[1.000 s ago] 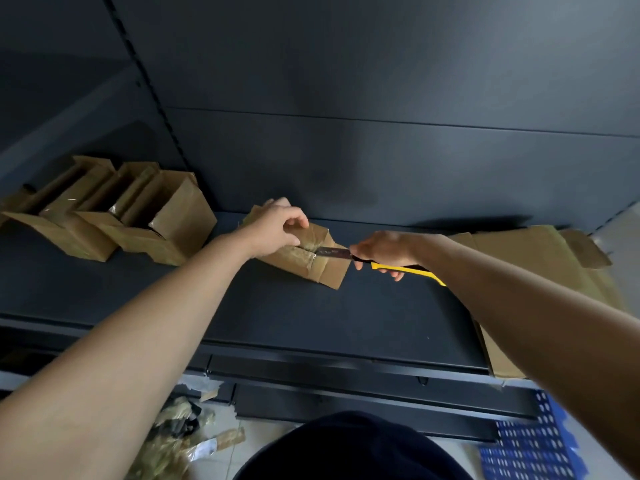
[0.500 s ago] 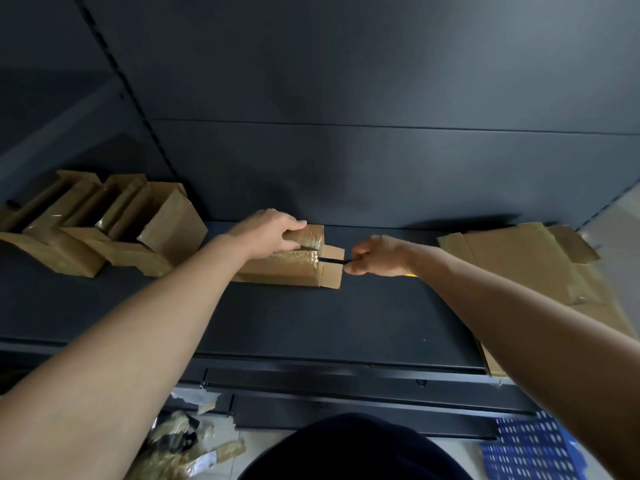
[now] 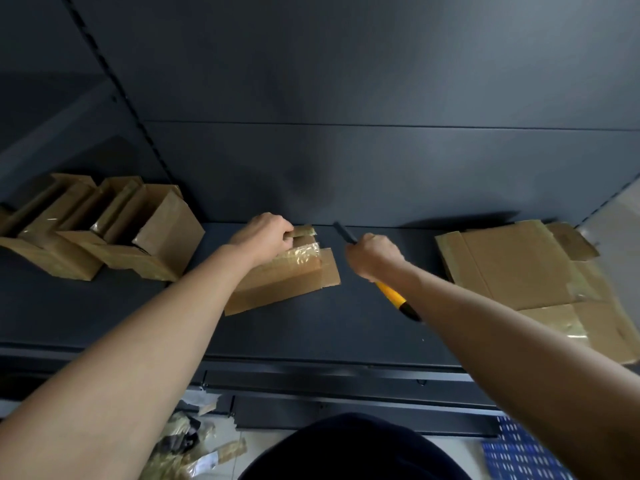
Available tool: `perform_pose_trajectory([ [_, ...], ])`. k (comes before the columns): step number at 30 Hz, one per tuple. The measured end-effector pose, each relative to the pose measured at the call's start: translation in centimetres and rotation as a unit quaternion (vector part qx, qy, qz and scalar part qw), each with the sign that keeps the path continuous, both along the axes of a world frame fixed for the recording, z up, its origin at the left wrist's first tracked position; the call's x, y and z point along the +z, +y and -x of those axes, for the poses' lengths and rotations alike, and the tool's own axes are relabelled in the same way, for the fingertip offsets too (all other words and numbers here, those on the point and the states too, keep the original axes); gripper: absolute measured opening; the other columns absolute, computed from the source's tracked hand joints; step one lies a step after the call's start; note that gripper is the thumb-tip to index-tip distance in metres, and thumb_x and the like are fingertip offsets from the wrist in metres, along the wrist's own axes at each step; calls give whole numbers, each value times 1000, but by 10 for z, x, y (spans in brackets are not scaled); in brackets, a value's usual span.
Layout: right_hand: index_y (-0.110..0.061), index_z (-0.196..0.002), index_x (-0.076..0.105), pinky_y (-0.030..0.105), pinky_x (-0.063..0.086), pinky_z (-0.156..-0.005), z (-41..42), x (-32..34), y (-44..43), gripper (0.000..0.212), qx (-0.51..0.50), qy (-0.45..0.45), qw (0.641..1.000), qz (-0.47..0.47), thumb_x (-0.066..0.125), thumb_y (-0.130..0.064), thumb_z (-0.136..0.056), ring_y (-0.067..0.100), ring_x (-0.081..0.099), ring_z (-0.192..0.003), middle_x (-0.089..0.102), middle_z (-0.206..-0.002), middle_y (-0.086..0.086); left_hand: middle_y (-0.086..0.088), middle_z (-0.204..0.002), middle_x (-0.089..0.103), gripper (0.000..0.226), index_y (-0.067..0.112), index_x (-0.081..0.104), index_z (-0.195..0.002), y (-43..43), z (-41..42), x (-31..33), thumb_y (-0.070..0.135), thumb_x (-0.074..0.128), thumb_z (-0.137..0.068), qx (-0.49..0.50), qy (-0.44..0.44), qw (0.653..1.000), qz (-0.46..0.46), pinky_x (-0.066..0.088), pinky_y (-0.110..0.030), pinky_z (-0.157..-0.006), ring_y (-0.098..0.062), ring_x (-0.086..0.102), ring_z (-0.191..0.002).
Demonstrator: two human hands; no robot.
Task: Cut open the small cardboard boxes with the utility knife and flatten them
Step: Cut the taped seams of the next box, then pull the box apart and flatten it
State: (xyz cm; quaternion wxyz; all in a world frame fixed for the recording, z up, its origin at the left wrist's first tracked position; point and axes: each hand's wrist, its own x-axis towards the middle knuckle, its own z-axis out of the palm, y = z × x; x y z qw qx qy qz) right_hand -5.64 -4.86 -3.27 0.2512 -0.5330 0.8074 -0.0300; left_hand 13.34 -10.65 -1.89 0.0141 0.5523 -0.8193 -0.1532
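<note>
Head view: a dark metal shelf [image 3: 311, 323] carries the whole job. At its right end lies a pile of flattened cardboard [image 3: 512, 268]; at its left end a row of small boxes [image 3: 104, 233] stands leaning on one another. Between the two, near the back panel [image 3: 346, 168], lies the box in work [image 3: 277, 284], tilted and partly collapsed, one end flap splayed out to the right. The person's left hand [image 3: 263, 235] is curled over the box's far top edge, fingers pinching a taped flap. The right hand [image 3: 375, 254], just beside the box but not touching it, is clenched round the utility knife [image 3: 393, 296], yellow handle trailing toward the camera and the dark blade end pointing up and away at the back panel, clear of the cardboard. Glossy packing tape [image 3: 301, 252] bridges the top seam beside the left fingers; whether it is fully slit cannot be told in this dim, wide-angle view.

The step in hand looks to be opening the cut seam. Done well, it calls for the left hand to lift the flap with the knife held off to the side, point away from both arms. Any tape that holds wants a shallow stroke drawn away from the pinching fingers, the box pressed firmly on the shelf. Flattening comes after.
</note>
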Motion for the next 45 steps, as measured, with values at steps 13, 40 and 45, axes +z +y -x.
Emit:
perform_pose_trajectory([
  [13, -5, -132, 43, 35, 42, -88, 17, -58, 3, 40, 35, -21, 992, -116, 43, -29, -100, 29, 50, -112, 49, -125, 14, 13, -88, 57, 30, 26, 58, -88, 5, -14, 2, 49, 72, -76, 95, 155, 983, -31, 36, -21, -58, -4, 53, -78],
  [40, -12, -113, 40, 36, 56, -79, -49, 61, -41, 37, -160, -321, 932, 48, 62, -21, -86, 24, 47, -99, 36, -118, 6, 1, -101, 68, 18, 19, 67, -106, 7, 2, 38, 16, 57, -92, 158, 234, 957, 61, 48, -27, -65, -16, 62, -89],
  [45, -8, -122, 41, 45, 59, -74, -40, 60, -37, 35, -161, -350, 919, 78, 45, -2, -88, 28, 62, -78, 46, -122, 15, 1, -132, 56, 49, 28, 53, -134, 7, 3, 41, 5, 53, -91, 206, 266, 941, -31, 39, -13, -54, -12, 57, -95],
])
